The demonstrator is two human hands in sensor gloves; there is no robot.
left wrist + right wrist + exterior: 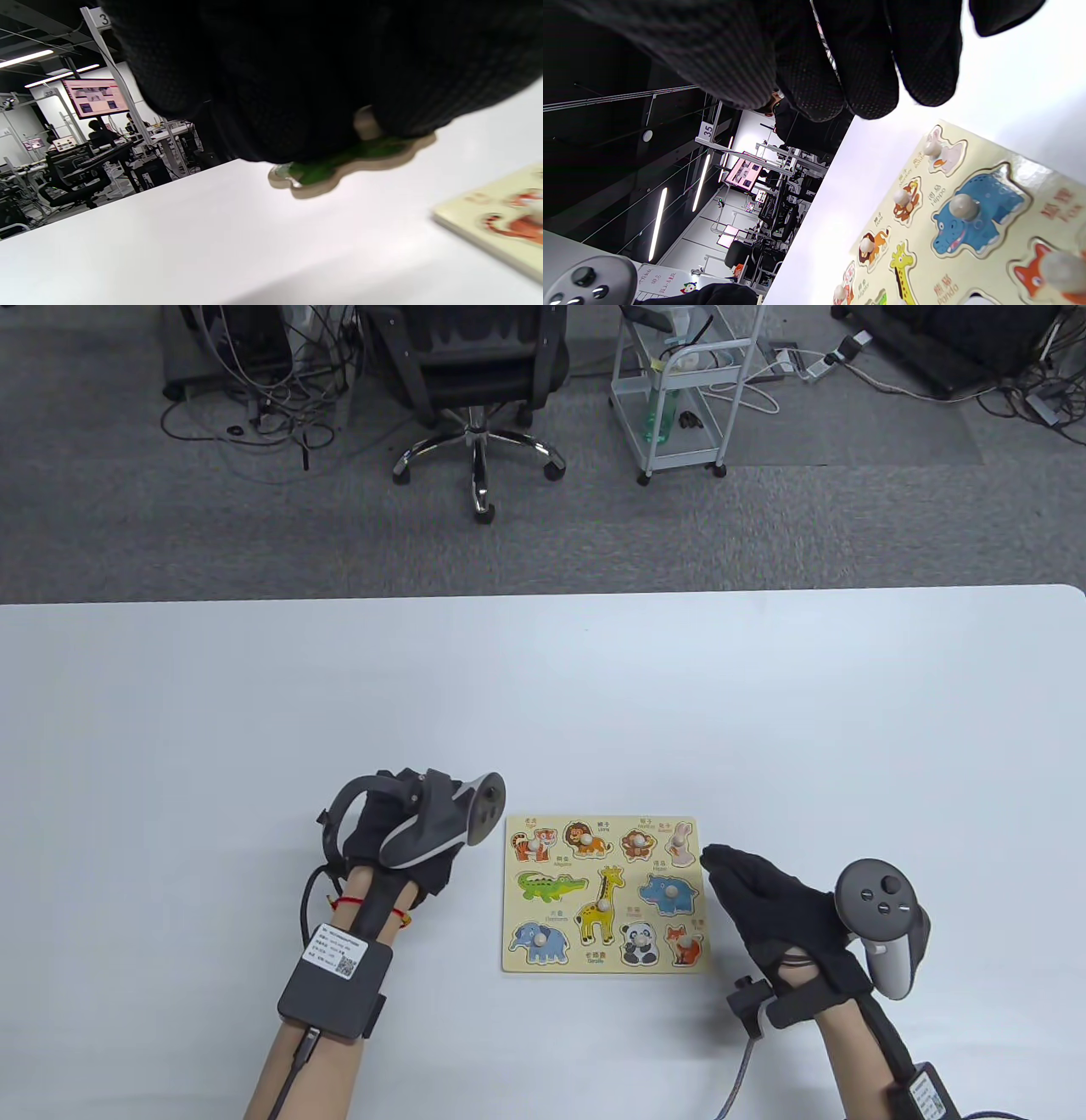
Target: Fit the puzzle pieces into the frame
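The pale yellow puzzle frame [512, 909] lies flat on the white table, with several animal pieces with white knobs seated in it. The crocodile recess [550, 886] shows a green picture but no knob. My left hand [407, 831] is curled just left of the frame. In the left wrist view its fingers [297, 84] pinch the knob of a green crocodile piece [339, 165], held low over the table beside the frame's corner [488, 220]. My right hand [731, 875] is open and empty, with its fingertips at the frame's right edge; in the right wrist view its fingers [865, 63] hang near the frame's [1043, 182] rabbit corner.
The white table [254, 712] spreads wide to the left of and beyond the frame. Its far edge runs across the middle of the table view. An office chair [475, 381] and a white cart [679, 398] stand on the floor behind it.
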